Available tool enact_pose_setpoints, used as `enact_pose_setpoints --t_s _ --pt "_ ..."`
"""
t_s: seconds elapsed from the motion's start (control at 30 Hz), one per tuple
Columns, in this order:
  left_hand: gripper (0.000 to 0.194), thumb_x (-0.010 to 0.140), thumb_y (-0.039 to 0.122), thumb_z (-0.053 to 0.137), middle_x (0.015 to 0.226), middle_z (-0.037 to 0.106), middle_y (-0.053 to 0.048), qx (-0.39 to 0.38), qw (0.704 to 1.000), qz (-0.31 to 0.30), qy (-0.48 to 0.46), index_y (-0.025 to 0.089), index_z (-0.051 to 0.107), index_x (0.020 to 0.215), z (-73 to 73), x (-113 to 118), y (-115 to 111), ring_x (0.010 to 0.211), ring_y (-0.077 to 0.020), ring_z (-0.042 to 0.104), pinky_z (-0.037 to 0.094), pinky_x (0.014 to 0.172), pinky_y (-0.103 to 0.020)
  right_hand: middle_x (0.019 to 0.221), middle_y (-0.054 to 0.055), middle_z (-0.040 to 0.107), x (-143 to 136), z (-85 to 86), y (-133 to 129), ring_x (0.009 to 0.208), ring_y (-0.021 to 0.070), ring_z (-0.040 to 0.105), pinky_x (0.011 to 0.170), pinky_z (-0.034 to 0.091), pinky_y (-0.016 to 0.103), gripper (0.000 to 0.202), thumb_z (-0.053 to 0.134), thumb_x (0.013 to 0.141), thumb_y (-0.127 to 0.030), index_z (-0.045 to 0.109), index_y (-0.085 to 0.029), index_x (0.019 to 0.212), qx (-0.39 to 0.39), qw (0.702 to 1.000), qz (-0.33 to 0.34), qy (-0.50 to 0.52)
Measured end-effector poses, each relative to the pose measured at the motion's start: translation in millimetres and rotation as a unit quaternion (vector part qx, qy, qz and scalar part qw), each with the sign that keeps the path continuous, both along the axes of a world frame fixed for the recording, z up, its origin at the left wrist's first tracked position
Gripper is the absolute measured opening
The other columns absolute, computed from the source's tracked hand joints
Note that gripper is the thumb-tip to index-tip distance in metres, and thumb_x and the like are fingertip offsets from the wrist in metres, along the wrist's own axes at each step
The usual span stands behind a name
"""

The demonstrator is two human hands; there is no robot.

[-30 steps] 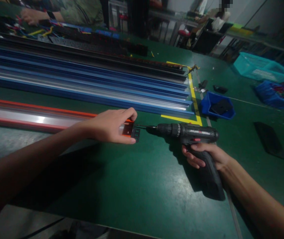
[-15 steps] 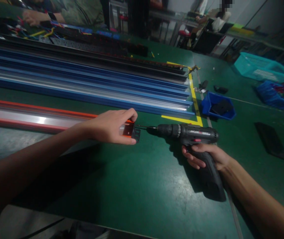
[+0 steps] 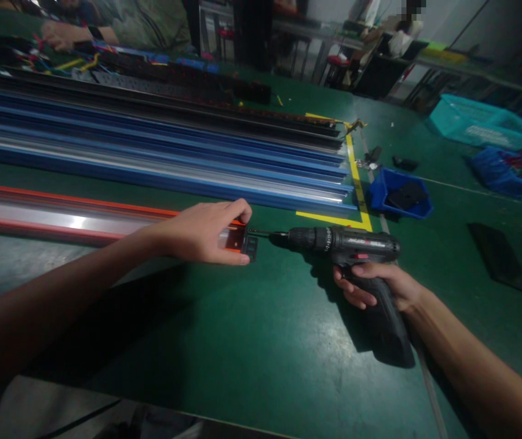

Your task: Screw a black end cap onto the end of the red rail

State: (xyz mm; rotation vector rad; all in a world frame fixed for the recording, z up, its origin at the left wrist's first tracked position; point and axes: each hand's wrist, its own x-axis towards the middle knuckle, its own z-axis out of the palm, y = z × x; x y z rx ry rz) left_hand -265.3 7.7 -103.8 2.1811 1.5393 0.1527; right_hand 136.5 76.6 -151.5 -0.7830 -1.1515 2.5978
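Note:
My left hand (image 3: 206,231) is closed around the end of a long orange-edged metal profile (image 3: 73,219), thumb on the near side and fingers on the far side. At that end sits a black end cap (image 3: 250,244) with slots in it. A black cordless drill (image 3: 361,244) is in my right hand (image 3: 380,286), its grip wrapped by the fingers. The drill lies level and points left, with its thin bit (image 3: 261,233) reaching the far part of the end cap. Whether a screw is at the tip is too small to tell.
Blue metal profiles (image 3: 197,164) lie side by side beyond, near yellow tape (image 3: 357,177). A blue bin (image 3: 382,189) holds a black part. To the right are a flat black piece (image 3: 499,256) and a teal crate (image 3: 480,122). Across the table is another person's hand (image 3: 60,35).
Almost nothing differs. Both hands, the drill and the profile keep their places, and the view has shifted very slightly.

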Motion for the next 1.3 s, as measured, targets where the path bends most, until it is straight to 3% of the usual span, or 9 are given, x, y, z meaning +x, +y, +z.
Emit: enact_pose_setpoints --t_s 1.3 --pt "0.065 0.082 0.073 0.073 0.112 0.07 -0.005 -0.001 1.0 0.0 0.002 0.026 0.051 0.121 -1.2 -1.7 -0.1 0.093 -0.0257 0.067 0.041 0.078 -0.032 0.084 0.004 0.072 -0.8 -1.0 2.3 0.048 0.005 0.053 0.057 0.058 0.022 0.023 0.078 0.097 -0.029 0.081 -0.009 0.109 0.002 1.0 0.013 0.018"
